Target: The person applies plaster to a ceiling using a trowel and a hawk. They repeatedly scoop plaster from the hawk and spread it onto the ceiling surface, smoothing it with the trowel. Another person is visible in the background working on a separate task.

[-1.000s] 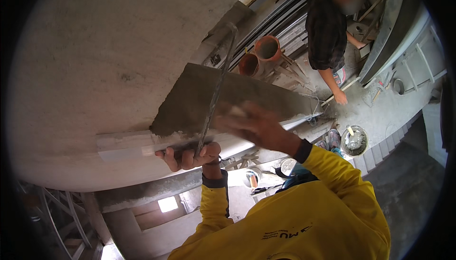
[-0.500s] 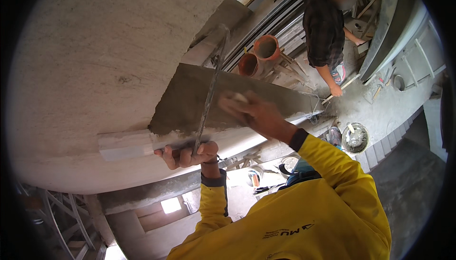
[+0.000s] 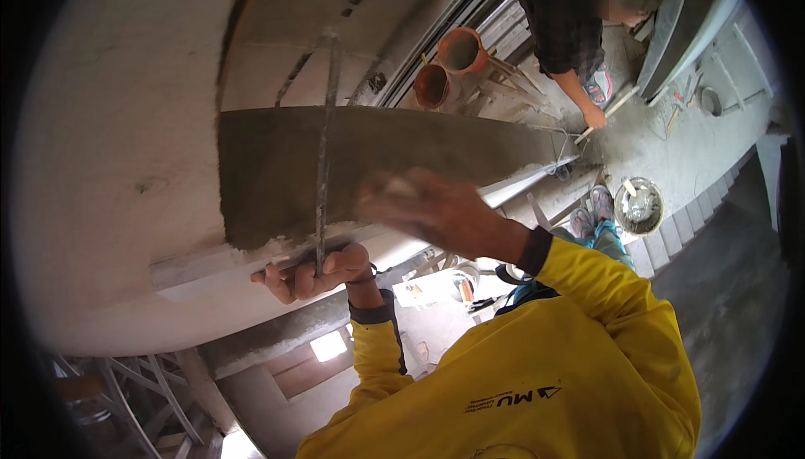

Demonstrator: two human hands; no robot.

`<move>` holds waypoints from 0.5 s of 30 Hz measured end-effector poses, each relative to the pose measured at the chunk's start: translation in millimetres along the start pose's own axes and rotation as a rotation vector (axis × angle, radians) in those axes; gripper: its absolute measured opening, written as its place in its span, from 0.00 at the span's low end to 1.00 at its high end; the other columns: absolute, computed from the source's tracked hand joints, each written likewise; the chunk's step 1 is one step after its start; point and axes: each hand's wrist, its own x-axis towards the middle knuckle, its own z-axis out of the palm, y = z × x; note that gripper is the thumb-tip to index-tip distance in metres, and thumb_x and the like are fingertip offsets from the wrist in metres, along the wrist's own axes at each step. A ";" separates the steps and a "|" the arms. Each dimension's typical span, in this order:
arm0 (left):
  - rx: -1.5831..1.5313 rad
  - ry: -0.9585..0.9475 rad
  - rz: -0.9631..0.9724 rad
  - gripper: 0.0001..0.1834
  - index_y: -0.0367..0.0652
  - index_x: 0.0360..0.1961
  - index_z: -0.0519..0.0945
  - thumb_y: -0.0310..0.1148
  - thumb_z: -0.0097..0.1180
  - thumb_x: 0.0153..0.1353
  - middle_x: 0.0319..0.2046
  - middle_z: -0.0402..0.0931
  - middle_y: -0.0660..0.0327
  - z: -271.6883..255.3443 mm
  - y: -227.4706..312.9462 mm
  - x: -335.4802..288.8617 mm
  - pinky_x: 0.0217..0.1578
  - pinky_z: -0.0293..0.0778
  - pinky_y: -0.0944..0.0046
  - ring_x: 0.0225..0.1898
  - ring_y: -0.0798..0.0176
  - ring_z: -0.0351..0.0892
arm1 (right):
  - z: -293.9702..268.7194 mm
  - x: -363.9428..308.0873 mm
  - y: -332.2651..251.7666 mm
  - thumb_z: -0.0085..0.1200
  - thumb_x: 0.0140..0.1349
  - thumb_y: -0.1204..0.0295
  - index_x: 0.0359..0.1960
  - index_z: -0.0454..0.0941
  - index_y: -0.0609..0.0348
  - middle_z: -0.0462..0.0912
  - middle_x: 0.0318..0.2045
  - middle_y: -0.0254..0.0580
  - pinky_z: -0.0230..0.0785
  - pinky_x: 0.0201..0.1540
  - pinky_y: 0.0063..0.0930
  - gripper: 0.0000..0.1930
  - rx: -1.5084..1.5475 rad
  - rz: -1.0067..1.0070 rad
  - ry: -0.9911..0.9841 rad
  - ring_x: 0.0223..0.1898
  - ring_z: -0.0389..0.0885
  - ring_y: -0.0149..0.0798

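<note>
My left hand (image 3: pixel 323 271) is closed round the lower end of a thin grey metal rod (image 3: pixel 324 157), at the lower edge of a dark, wet mortar surface (image 3: pixel 285 165). A pale straight strip (image 3: pixel 193 270) runs along that edge, left of the hand. Over the mortar is my right hand (image 3: pixel 436 212), smeared by motion. Its fingers appear closed on a pale thing whose kind the blur hides. Pale, dry plaster (image 3: pixel 126 165) borders the mortar on the left.
Two orange buckets (image 3: pixel 461 50) stand beyond the mortar. At the right is a mortar bucket (image 3: pixel 639 206) with a pale-handled tool in it, beside steps (image 3: pixel 683 228). Another person in a dark shirt (image 3: pixel 558 19) bends at the upper right, one hand near a wooden stick (image 3: pixel 619 103).
My view has shifted, showing more of the upper left. The right hand has moved slightly left over the mortar, while the left stays at the rod. The other person leans further down.
</note>
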 end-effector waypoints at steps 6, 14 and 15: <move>0.018 0.005 0.023 0.20 0.44 0.41 0.61 0.51 0.30 0.78 0.60 0.57 0.50 -0.1 -1.8 -1.9 0.75 0.45 0.36 0.73 0.49 0.48 | 0.9 -10.2 26.0 0.56 0.63 0.66 0.71 0.65 0.26 0.73 0.60 0.32 0.83 0.36 0.35 0.33 -0.279 0.073 -0.113 0.49 0.78 0.43; -0.008 0.035 0.029 0.19 0.44 0.42 0.62 0.50 0.29 0.78 0.59 0.58 0.50 11.1 3.0 -6.0 0.76 0.44 0.35 0.70 0.52 0.54 | 9.5 30.8 26.3 0.58 0.62 0.67 0.69 0.68 0.34 0.76 0.58 0.40 0.83 0.40 0.38 0.32 -0.189 0.073 -0.011 0.49 0.79 0.49; 0.046 0.011 0.089 0.19 0.44 0.42 0.62 0.50 0.30 0.78 0.59 0.58 0.50 -2.5 -0.8 4.2 0.76 0.44 0.35 0.71 0.52 0.53 | 12.9 28.9 30.3 0.58 0.61 0.67 0.69 0.68 0.33 0.76 0.57 0.40 0.82 0.40 0.38 0.32 -0.235 0.056 0.018 0.49 0.79 0.49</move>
